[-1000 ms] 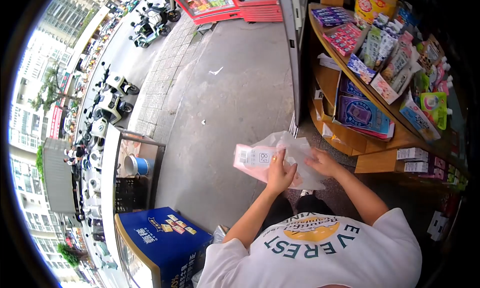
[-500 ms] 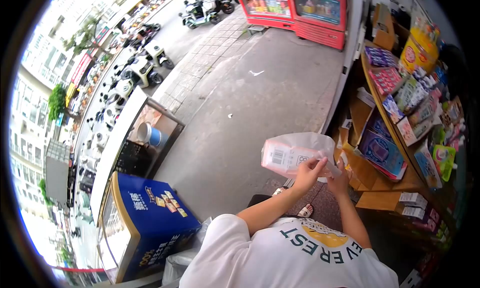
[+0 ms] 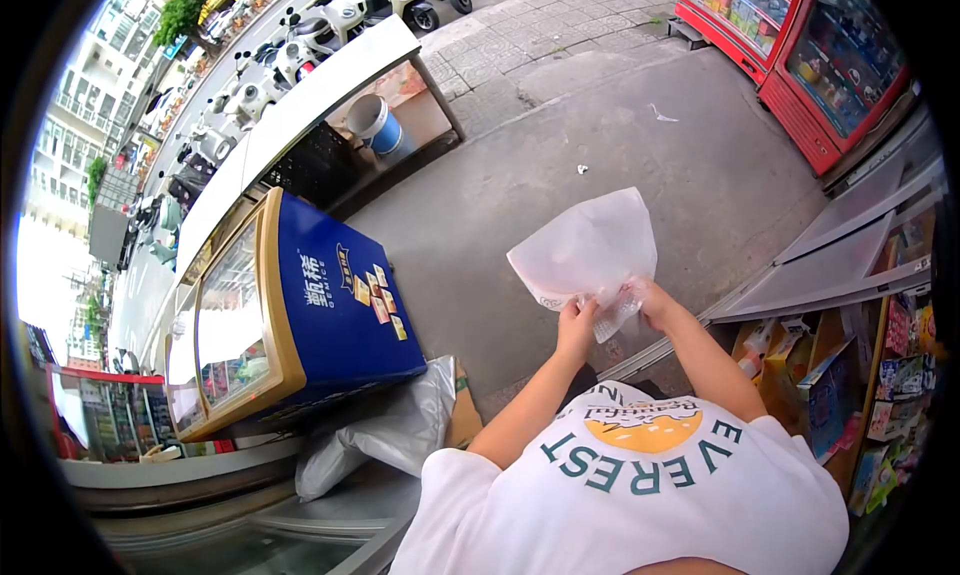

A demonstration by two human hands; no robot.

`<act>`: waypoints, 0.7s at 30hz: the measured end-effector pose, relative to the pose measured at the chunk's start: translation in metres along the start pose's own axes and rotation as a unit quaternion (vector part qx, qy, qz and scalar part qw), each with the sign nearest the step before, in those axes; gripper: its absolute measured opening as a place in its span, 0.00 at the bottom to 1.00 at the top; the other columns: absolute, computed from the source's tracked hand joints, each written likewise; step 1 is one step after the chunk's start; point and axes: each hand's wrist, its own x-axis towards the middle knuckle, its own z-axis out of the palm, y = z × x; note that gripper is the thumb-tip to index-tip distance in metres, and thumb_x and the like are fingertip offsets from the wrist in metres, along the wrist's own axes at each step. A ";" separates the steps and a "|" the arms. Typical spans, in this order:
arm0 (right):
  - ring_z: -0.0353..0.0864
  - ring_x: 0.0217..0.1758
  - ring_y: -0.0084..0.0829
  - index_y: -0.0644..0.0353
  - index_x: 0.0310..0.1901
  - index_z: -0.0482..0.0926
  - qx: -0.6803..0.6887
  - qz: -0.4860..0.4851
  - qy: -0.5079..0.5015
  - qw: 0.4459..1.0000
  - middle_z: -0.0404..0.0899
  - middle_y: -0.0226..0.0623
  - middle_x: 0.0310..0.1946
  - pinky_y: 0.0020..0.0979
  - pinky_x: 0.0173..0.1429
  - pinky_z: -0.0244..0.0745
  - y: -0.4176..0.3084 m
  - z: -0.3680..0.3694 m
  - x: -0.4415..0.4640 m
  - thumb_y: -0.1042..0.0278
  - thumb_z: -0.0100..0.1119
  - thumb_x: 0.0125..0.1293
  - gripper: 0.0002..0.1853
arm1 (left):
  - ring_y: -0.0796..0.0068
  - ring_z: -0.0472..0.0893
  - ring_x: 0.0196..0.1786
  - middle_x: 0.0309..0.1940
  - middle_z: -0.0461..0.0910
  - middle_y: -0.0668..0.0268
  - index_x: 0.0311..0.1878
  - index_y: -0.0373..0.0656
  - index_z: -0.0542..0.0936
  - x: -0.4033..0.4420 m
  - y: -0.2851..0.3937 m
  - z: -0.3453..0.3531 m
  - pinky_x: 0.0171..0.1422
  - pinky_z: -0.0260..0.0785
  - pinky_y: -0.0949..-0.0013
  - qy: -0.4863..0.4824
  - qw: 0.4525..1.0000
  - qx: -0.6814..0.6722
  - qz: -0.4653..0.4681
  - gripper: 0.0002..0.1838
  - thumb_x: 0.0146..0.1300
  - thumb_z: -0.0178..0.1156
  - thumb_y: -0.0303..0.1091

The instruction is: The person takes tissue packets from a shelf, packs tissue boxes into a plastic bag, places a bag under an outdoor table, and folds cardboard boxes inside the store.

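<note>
A translucent white plastic bag (image 3: pixel 590 240) is held out in front of my chest, its broad part pointing away from me. A faint pink tint shows through it; what lies inside cannot be made out. My left hand (image 3: pixel 574 330) pinches the near edge on the left. My right hand (image 3: pixel 655 305) has its fingers closed on the near edge at the right. Between the hands the plastic is crumpled and looks bubbly.
A blue display freezer (image 3: pixel 335 285) with a gold frame stands at left, a grey plastic sack (image 3: pixel 385 430) beside it. Behind is a counter with a blue-and-white bucket (image 3: pixel 378 125). Red drink fridges (image 3: pixel 820 140) stand far right; shelves of packaged goods (image 3: pixel 900 375) are near right.
My view has swung left, bringing the freezer further in. The bag has turned, hiding the printed barcode side seen before. My hands are now a little further apart on its edge.
</note>
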 end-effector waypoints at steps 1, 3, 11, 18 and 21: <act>0.76 0.36 0.25 0.60 0.35 0.78 -0.016 0.072 -0.049 0.996 0.78 0.33 0.33 0.28 0.41 0.71 0.004 0.012 0.023 0.69 0.49 0.56 0.10 | 0.69 0.76 0.43 0.43 0.72 0.58 0.51 0.36 0.66 0.010 0.001 -0.030 0.44 0.69 0.68 -0.012 0.998 -0.042 -0.052 0.20 0.55 0.52 0.33; 0.76 0.32 0.25 0.59 0.31 0.78 -0.027 0.136 -0.030 0.990 0.77 0.32 0.29 0.29 0.38 0.71 -0.012 0.074 0.040 0.67 0.51 0.56 0.08 | 0.69 0.71 0.50 0.48 0.71 0.57 0.53 0.34 0.64 -0.002 0.047 -0.060 0.52 0.64 0.70 -0.053 0.983 -0.159 -0.069 0.26 0.51 0.59 0.34; 0.76 0.34 0.32 0.70 0.40 0.77 -0.342 0.204 -0.148 0.905 0.78 0.45 0.33 0.35 0.35 0.69 0.002 0.206 0.139 0.54 0.56 0.53 0.23 | 0.63 0.77 0.45 0.41 0.76 0.50 0.46 0.30 0.71 0.037 0.068 -0.163 0.49 0.67 0.64 0.054 0.958 0.264 0.101 0.35 0.41 0.71 0.46; 0.75 0.38 0.35 0.71 0.44 0.74 -0.437 0.177 -0.243 0.848 0.76 0.50 0.39 0.35 0.41 0.69 -0.016 0.258 0.266 0.56 0.57 0.51 0.25 | 0.73 0.77 0.29 0.25 0.79 0.59 0.27 0.27 0.77 0.146 0.155 -0.215 0.33 0.69 0.68 0.256 0.863 0.435 0.039 0.18 0.41 0.68 0.35; 0.71 0.52 0.41 0.64 0.60 0.56 -0.318 0.047 -0.283 0.904 0.70 0.51 0.49 0.35 0.52 0.66 -0.045 0.257 0.323 0.68 0.54 0.55 0.31 | 0.73 0.78 0.30 0.26 0.79 0.58 0.30 0.28 0.78 0.221 0.171 -0.253 0.33 0.69 0.68 0.297 0.910 0.285 0.051 0.15 0.44 0.65 0.32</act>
